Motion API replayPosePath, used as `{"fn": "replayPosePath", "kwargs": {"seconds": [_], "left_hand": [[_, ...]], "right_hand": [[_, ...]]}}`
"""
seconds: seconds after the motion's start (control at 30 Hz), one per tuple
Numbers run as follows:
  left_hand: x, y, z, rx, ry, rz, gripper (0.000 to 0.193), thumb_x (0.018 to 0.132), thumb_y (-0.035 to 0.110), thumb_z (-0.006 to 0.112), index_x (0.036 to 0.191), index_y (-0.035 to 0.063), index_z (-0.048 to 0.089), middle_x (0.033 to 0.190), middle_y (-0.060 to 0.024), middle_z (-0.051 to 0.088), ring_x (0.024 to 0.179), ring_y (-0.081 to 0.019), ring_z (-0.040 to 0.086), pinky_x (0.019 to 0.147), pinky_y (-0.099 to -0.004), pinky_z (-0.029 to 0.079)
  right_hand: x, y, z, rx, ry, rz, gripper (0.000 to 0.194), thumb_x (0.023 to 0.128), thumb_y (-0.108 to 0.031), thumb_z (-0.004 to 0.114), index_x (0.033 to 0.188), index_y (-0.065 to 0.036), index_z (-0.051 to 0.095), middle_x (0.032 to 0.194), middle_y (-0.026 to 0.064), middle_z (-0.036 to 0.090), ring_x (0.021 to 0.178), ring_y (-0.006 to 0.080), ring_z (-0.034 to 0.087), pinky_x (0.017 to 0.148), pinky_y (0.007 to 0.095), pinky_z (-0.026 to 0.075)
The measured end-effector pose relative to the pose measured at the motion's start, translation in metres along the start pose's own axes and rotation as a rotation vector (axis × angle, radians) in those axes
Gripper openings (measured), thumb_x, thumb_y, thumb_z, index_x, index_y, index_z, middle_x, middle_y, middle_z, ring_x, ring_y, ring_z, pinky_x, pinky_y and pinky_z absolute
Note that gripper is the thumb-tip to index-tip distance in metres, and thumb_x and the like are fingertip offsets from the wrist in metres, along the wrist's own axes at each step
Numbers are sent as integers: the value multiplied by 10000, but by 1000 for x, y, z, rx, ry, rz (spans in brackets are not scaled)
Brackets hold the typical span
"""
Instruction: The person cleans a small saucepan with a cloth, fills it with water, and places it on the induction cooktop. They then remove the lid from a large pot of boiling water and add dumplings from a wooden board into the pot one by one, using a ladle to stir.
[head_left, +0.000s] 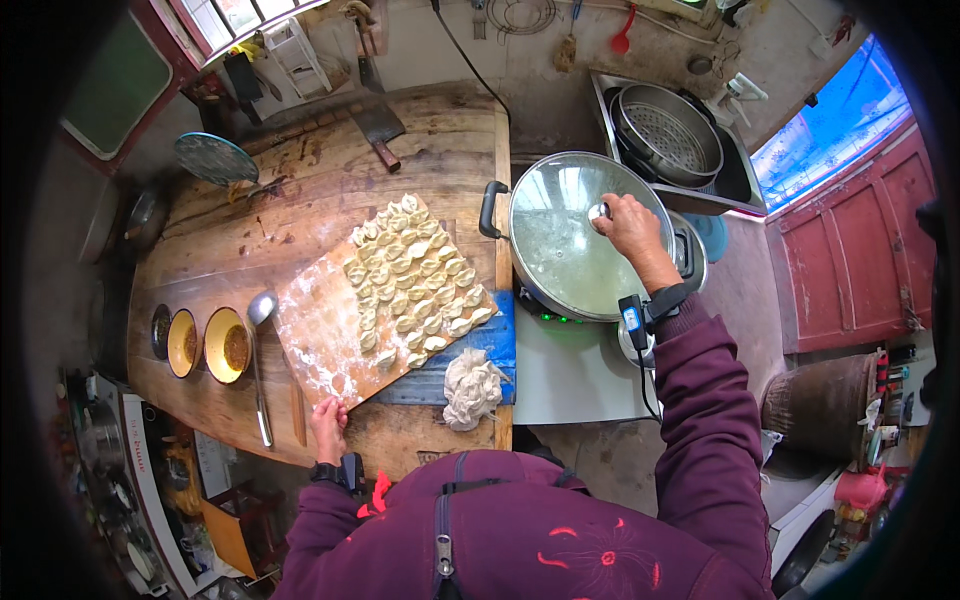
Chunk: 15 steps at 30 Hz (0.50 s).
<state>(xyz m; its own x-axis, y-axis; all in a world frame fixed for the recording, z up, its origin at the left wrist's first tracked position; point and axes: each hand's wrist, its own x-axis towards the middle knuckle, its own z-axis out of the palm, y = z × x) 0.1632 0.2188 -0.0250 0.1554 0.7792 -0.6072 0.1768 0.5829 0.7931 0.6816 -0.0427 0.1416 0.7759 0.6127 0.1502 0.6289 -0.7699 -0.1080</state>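
Note:
My right hand (630, 225) grips the knob of a glass lid (562, 225), which covers a large metal pot on the white table at right. The glass looks steamy, and cloudy liquid shows faintly beneath it. At the lower corner of a floured wooden board (322, 330), my left hand (330, 427) has its fingertips on the edge. Rows of uncooked dumplings (412, 277) cover the far and right part of that board. A metal ladle (259, 375) lies left of the board, beside two yellow bowls (227, 346) (183, 343) holding brownish contents.
A crumpled cloth (472, 388) lies on a blue sheet (499, 322) near the wooden table's right edge. A cleaver (380, 135) rests toward the back. Behind the pot, a steamer pan (667, 131) sits in a metal sink (705, 196).

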Motion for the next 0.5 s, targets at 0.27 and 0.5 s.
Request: {"fn": "replayPosePath", "kwargs": {"seconds": [0.27, 0.5], "left_hand": [[-9, -15, 0, 135, 9, 52, 140, 859, 122, 554, 985, 64, 568, 755, -16, 604, 577, -73, 565, 458, -169, 455], [-17, -23, -3, 139, 59, 19, 113, 858, 125, 551, 963, 83, 556, 755, -26, 614, 562, -82, 572, 436, -182, 466]], "right_hand": [[-2, 7, 8, 37, 85, -58, 339, 703, -314, 667, 953, -106, 576, 842, 121, 570, 722, 322, 611, 616, 441, 491], [-4, 10, 4, 102, 79, -92, 344, 720, -305, 656, 993, -112, 575, 857, 121, 557, 714, 317, 607, 613, 439, 490]]}}
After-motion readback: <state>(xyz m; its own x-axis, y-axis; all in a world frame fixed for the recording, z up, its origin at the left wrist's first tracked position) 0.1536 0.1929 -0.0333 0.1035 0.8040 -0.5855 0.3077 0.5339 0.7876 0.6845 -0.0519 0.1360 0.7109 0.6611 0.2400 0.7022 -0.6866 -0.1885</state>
